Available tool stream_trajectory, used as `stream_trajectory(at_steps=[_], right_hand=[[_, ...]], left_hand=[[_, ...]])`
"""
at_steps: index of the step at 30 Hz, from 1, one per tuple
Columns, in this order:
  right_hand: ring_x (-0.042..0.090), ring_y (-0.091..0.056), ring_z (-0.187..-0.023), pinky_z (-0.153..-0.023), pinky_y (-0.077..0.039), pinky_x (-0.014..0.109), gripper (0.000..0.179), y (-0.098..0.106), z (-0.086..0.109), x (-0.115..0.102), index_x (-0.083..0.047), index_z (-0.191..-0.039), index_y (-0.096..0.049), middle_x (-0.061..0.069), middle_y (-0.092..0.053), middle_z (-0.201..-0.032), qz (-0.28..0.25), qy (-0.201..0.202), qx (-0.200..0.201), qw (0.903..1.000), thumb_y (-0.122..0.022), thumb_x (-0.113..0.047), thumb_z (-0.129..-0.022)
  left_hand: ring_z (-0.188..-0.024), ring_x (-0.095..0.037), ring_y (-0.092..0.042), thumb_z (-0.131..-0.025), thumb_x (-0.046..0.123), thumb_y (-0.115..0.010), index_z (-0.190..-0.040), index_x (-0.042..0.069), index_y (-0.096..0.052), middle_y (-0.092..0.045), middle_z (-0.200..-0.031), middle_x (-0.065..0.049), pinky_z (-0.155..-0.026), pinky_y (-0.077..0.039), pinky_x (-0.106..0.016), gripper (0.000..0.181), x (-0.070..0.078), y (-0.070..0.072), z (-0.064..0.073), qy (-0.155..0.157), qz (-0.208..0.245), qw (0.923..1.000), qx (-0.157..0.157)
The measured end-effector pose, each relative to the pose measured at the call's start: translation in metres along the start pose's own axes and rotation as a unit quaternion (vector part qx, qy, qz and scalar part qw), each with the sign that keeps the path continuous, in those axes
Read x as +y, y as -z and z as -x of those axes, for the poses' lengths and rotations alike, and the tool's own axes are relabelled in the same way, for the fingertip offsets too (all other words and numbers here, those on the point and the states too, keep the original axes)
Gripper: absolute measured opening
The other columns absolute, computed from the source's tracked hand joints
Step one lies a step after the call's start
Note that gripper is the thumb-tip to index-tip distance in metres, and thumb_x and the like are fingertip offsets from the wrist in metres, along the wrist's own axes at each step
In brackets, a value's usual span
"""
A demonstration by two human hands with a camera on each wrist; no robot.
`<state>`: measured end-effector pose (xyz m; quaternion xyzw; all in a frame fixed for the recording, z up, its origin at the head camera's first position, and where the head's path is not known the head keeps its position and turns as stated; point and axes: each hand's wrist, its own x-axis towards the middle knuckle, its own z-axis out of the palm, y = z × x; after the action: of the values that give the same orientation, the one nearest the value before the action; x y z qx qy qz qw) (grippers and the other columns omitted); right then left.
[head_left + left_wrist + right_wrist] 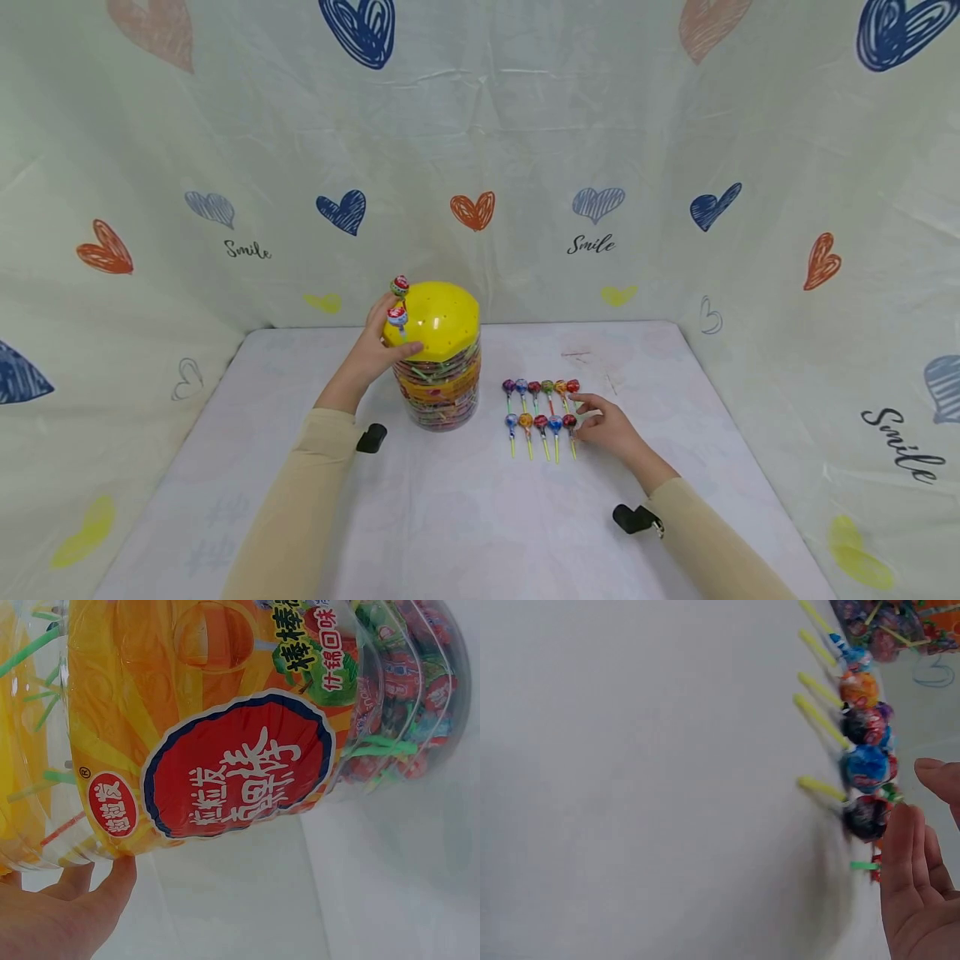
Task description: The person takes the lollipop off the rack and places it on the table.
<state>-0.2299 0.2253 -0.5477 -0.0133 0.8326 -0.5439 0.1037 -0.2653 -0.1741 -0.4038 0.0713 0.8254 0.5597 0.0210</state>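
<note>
A clear plastic candy jar (438, 396) with a yellow lid (442, 321) and an orange label (240, 761) stands on the table. My left hand (375, 346) holds it near the top, thumb over the lid's front edge. In the left wrist view, fingers (112, 892) press against the jar's side. Two lollipops, a red-green one (400, 286) and a blue-white one (397, 317), stick up from the lid's left part. To the right, lollipops (542, 422) lie in two rows. My right hand (611, 429) is at their right end, thumb and fingers apart, fingertips close beside the dark red lollipop (866, 817).
The white table (465, 517) reaches back to a pale curtain (487, 125) printed with hearts, which also hangs at both sides. Reddish-brown marks (592, 367) show on the table behind the rows. Black wrist cameras (633, 518) sit under both sleeves.
</note>
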Motion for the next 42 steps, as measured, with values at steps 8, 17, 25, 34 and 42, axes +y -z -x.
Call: stream_trajectory(at_steps=[8, 17, 25, 34, 42], right_hand=[[0.022, -0.061, -0.084, -0.073, -0.055, 0.030, 0.061, 0.000, 0.002, -0.043, 0.000, -0.141, -0.047, 0.028, -0.047, -0.130, -0.038, 0.061, -0.019, 0.9972, -0.068, 0.007, -0.084], [0.025, -0.061, -0.093, -0.077, -0.056, 0.028, 0.055, -0.009, -0.001, -0.083, -0.007, -0.140, -0.050, 0.020, -0.053, -0.128, -0.058, 0.136, -0.037, 0.9884, -0.066, 0.004, -0.088], [0.029, -0.059, -0.097, -0.077, -0.056, 0.029, 0.056, -0.025, -0.007, -0.132, -0.009, -0.138, -0.053, 0.021, -0.055, -0.128, -0.089, 0.182, -0.047, 0.9783, -0.069, 0.006, -0.086], [0.036, -0.056, -0.102, -0.084, -0.055, 0.029, 0.053, -0.044, -0.018, -0.176, -0.005, -0.136, -0.054, 0.023, -0.054, -0.128, -0.114, 0.246, -0.073, 0.9598, -0.069, 0.006, -0.086], [0.032, -0.057, -0.103, -0.090, -0.052, 0.031, 0.052, -0.056, -0.025, -0.206, -0.003, -0.135, -0.054, 0.015, -0.058, -0.124, -0.131, 0.285, -0.077, 0.9466, -0.069, 0.006, -0.086]], left_hand=[[-0.144, -0.035, -0.015, -0.087, 0.027, -0.075, -0.157, 0.027, -0.012, 0.006, -0.162, 0.000, -0.114, -0.023, -0.053, 0.094, 0.000, 0.001, 0.000, 0.003, -0.007, 1.0000, -0.003], [-0.144, -0.035, -0.015, -0.087, 0.028, -0.075, -0.157, 0.026, -0.012, 0.005, -0.162, 0.000, -0.114, -0.023, -0.053, 0.095, -0.001, 0.000, -0.001, -0.002, -0.008, 0.9999, -0.006], [-0.144, -0.035, -0.015, -0.087, 0.028, -0.075, -0.157, 0.026, -0.012, 0.005, -0.162, 0.000, -0.114, -0.024, -0.053, 0.095, -0.002, 0.002, 0.000, -0.005, -0.006, 1.0000, -0.006], [-0.144, -0.036, -0.016, -0.087, 0.026, -0.075, -0.158, 0.025, -0.011, 0.006, -0.162, -0.001, -0.114, -0.024, -0.052, 0.095, -0.002, 0.004, 0.000, -0.013, -0.010, 0.9998, -0.006], [-0.143, -0.035, -0.018, -0.087, 0.024, -0.075, -0.157, 0.026, -0.013, 0.005, -0.162, -0.001, -0.114, -0.025, -0.052, 0.094, -0.003, 0.002, -0.001, -0.018, -0.001, 0.9998, -0.003]])
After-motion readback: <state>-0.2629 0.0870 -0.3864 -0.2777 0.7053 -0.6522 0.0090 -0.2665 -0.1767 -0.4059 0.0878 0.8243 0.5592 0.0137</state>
